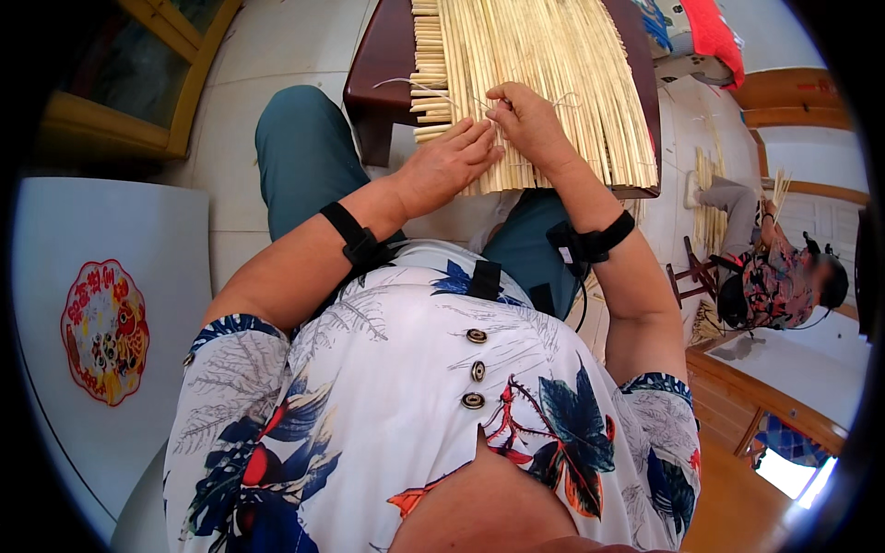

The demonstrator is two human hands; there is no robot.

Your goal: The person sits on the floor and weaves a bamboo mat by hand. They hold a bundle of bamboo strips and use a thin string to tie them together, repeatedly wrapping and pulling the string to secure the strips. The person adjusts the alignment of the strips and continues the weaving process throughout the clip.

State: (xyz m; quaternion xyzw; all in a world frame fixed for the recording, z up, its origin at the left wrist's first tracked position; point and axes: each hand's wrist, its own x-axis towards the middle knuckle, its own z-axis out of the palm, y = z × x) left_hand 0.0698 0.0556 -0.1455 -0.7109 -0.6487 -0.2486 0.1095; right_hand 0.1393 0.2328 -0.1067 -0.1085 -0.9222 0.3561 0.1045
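Observation:
A mat of pale, straw-coloured stalks (544, 55) lies side by side on a dark brown table, their near ends uneven. My left hand (447, 164) rests on the mat's near left corner, fingers stretched out and lying over the stalk ends. Just right of it, my right hand (530, 122) is closed in a pinch above the stalks, with thin white string at its fingertips. A loose length of that string (398, 81) curls out past the mat's left edge. More thin string crosses the stalks to the right of my right hand.
The dark table's edge (369, 92) shows left of the mat. Further left stand a white cabinet (120, 221) with a round red decoration and a wooden, glass-fronted cabinet (175, 74). At right, another person (784, 276) sits holding stalks. A red cloth (714, 41) hangs at upper right.

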